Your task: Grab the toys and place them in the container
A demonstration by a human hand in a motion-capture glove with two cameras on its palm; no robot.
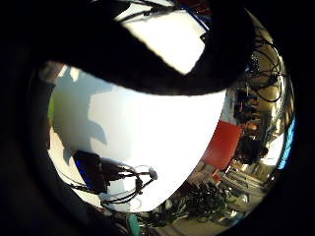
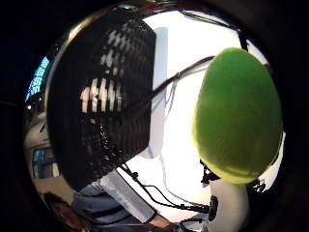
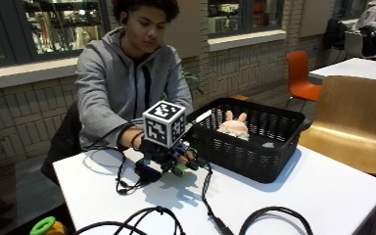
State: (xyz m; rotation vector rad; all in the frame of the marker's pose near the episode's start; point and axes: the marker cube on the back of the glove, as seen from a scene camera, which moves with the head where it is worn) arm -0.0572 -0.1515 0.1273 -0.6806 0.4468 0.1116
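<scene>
Green and rounded, a toy (image 2: 237, 116) sits close against the palm of the gloved right hand (image 3: 168, 159), whose fingers curl round it just above the white surface (image 3: 305, 191), beside the black basket (image 3: 253, 147), apparently ready to carry it in.

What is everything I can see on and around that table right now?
Black plastic mesh basket: one, black, on the white table, beside the gloved hand.
Pink-eared plush bunny toy: one, pale pink, inside the basket.
Green rounded toy: one, bright green, close against the palm.
Black cables: several, black, on the table's near edge.
Wooden chair: one, tan, behind the table.
Orange chair: one, orange, by the brick wall.
Gloved right hand: one, black, curled round the green toy beside the basket.
</scene>
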